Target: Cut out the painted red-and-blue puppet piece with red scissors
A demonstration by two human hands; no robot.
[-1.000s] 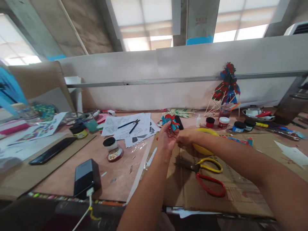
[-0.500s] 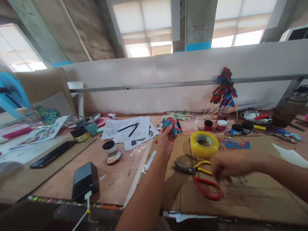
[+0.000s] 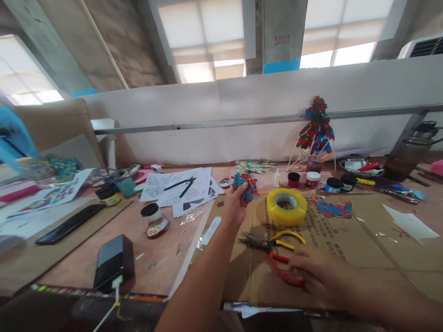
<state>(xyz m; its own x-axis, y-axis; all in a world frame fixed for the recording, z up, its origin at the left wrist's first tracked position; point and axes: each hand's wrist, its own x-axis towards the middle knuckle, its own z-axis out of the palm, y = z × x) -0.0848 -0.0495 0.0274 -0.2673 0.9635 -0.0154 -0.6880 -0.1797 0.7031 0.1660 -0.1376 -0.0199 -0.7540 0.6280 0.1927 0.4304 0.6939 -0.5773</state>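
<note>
Head view: the fingers of the left hand (image 3: pixel 237 206) are clenched around a glitter ornament (image 3: pixel 246 182), a crumpled blue and red piece. It is held just above the bench (image 3: pixel 166 253), over the far edge of the cardboard sheet (image 3: pixel 346 240) in the middle of the bench. The arm reaches out to it from the near edge. The right hand (image 3: pixel 313 276) lies low near the near edge of the cardboard. Its fingers are curled onto the loops of the red-handled scissors (image 3: pixel 278 270), which lie flat there. The hand is blurred, so I cannot tell whether the fingers grip the loops or only rest on them. Just beyond the scissors lie yellow-handled pliers (image 3: pixel 268 240), nose pointing toward the left edge. Farther back on the cardboard a yellow tape roll (image 3: pixel 287 216) lies flat, just right of the ornament. A blue and red scrap (image 3: pixel 332 208) lies to the right of the roll. Behind these, along the far edge of the bench, stands a row of paint pots (image 3: pixel 312 179). Beside them a bunch of finished ornaments on sticks (image 3: pixel 316 129) leans against the white wall. Left of the held ornament lie printed drawings (image 3: pixel 173 184) with a pen on top. A black power bank (image 3: pixel 112 260) with a cable sits near the near edge on the left.
</note>
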